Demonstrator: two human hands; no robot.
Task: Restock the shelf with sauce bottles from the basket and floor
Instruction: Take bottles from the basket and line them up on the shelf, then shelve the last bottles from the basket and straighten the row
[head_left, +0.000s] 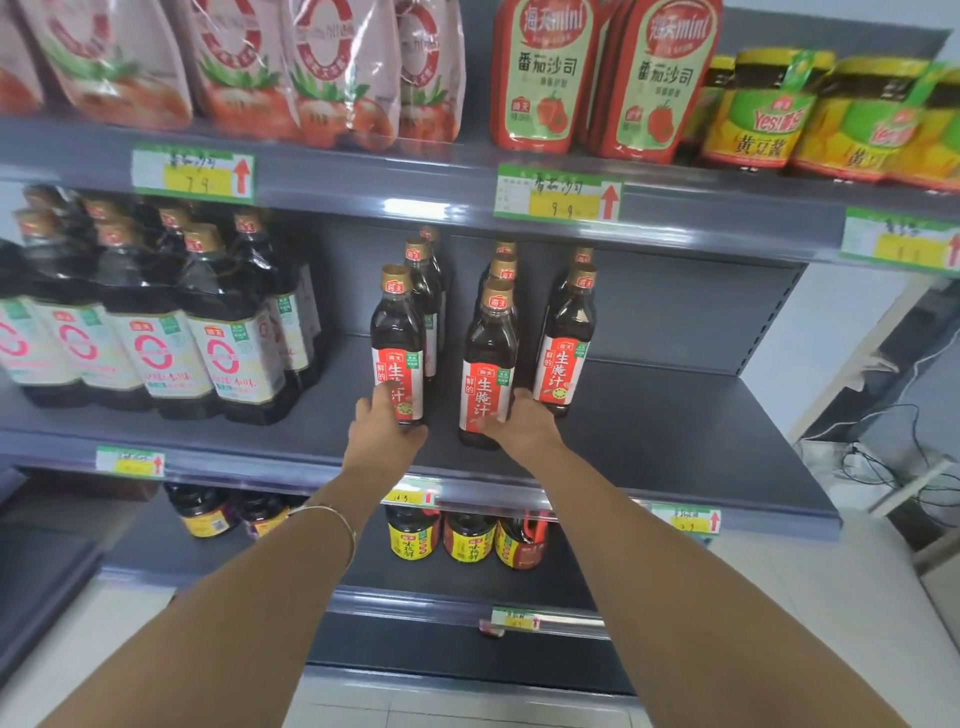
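Dark sauce bottles with red labels and gold caps stand in three rows on the middle shelf (675, 415). My left hand (382, 431) grips the base of the front bottle of the left row (397, 332). My right hand (522, 423) wraps the lower part of the front bottle of the middle row (488, 358). Both bottles stand upright on the shelf. A third row, its front bottle (566, 343) just right of my right hand, stands untouched. No basket is in view.
Larger white-labelled bottles (156, 332) fill the left of the same shelf. Pouches and red squeeze bottles (545, 78) sit on the shelf above, with yellow jars (769, 114) to the right. Yellow-labelled bottles (467, 540) stand on the shelf below. Cables (893, 467) lie on the floor at right.
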